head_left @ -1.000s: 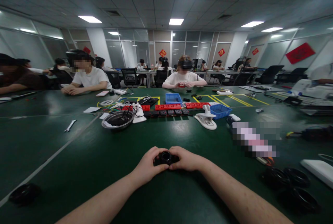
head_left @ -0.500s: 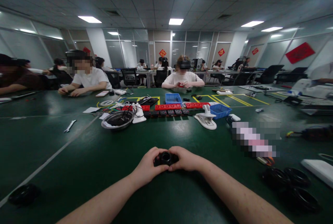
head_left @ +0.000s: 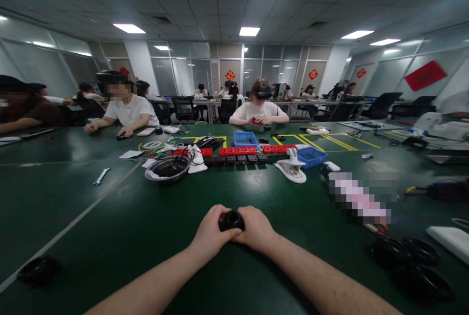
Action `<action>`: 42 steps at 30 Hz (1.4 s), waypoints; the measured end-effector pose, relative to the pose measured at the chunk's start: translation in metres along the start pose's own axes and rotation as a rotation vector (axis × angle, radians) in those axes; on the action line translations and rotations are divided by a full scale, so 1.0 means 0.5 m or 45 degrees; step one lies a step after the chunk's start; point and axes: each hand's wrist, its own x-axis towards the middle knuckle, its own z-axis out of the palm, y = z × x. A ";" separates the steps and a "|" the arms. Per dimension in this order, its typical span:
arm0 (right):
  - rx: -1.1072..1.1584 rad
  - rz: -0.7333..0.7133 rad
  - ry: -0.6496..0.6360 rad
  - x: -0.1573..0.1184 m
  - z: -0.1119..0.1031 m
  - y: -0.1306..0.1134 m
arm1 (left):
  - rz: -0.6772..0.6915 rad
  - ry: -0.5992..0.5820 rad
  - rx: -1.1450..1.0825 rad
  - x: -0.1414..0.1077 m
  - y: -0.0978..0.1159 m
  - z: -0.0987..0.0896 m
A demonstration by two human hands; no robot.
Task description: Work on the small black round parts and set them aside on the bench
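Observation:
A small black part with a round, ring-like opening (head_left: 232, 219) is gripped between my two hands, just above or on the green table. My left hand (head_left: 214, 229) closes on its left side, thumb along the near edge. From the right, my right hand (head_left: 255, 227) wraps round it with the fingers curled behind. The two hands meet at the near side, and much of the part is hidden by them. Its exact kind I cannot tell. Several black ring-shaped parts (head_left: 421, 251) lie at the right, and another black piece (head_left: 39, 271) lies at the lower left.
A metal bowl (head_left: 151, 177) holding dark items, a white clip-shaped stand (head_left: 293, 171), blue trays (head_left: 311, 156) and red power strips (head_left: 238, 150) line the middle of the table. A wrench (head_left: 101, 177) lies to the left. Co-workers (head_left: 258, 110) sit across the table.
The black part has turned slightly in my hands, and my right hand now covers more of its right side. My hands have drawn closer together.

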 end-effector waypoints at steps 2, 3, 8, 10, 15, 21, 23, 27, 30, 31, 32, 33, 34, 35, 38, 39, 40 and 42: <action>-0.028 0.016 -0.018 -0.002 -0.001 -0.003 | 0.002 0.000 0.001 0.001 -0.001 -0.001; -0.030 0.021 -0.022 -0.003 -0.003 -0.004 | 0.013 -0.012 -0.004 0.002 -0.002 -0.002; 0.152 -0.110 -0.058 -0.010 -0.028 0.010 | 0.096 -0.158 -0.065 0.006 -0.006 -0.014; 0.266 -0.205 -0.146 -0.009 -0.038 0.021 | 0.117 -0.210 -0.083 0.006 -0.007 -0.019; 0.412 -0.322 -0.277 0.004 -0.043 0.048 | 0.135 -0.263 -0.103 0.006 -0.006 -0.023; 0.443 -0.346 -0.251 0.007 -0.033 0.054 | 0.132 -0.281 -0.067 0.004 -0.001 -0.027; 0.451 -0.338 -0.263 0.006 -0.037 0.053 | 0.125 -0.285 -0.067 0.003 0.001 -0.028; 0.479 -0.325 -0.294 0.005 -0.043 0.052 | 0.126 -0.288 -0.084 0.003 0.001 -0.028; 0.485 -0.342 -0.301 0.006 -0.044 0.053 | 0.133 -0.281 -0.078 0.003 0.001 -0.027; 0.482 -0.346 -0.299 0.007 -0.043 0.054 | 0.133 -0.280 -0.074 0.003 0.001 -0.027; 0.477 -0.348 -0.296 0.007 -0.043 0.054 | 0.132 -0.279 -0.069 0.003 0.002 -0.027; 0.471 -0.350 -0.293 0.007 -0.042 0.053 | 0.129 -0.279 -0.067 0.003 0.002 -0.027; 0.468 -0.350 -0.291 0.007 -0.042 0.053 | 0.127 -0.279 -0.067 0.003 0.002 -0.027; 0.467 -0.349 -0.289 0.007 -0.042 0.053 | 0.125 -0.280 -0.070 0.003 0.002 -0.027; 0.476 -0.330 -0.293 0.008 -0.041 0.052 | 0.116 -0.279 -0.081 0.003 0.002 -0.027; 0.480 -0.320 -0.293 0.008 -0.040 0.052 | 0.112 -0.275 -0.085 0.003 0.001 -0.027; 0.483 -0.310 -0.291 0.009 -0.039 0.052 | 0.108 -0.268 -0.087 0.003 0.001 -0.026; 0.489 -0.285 -0.284 0.010 -0.035 0.053 | 0.095 -0.249 -0.084 0.003 0.002 -0.024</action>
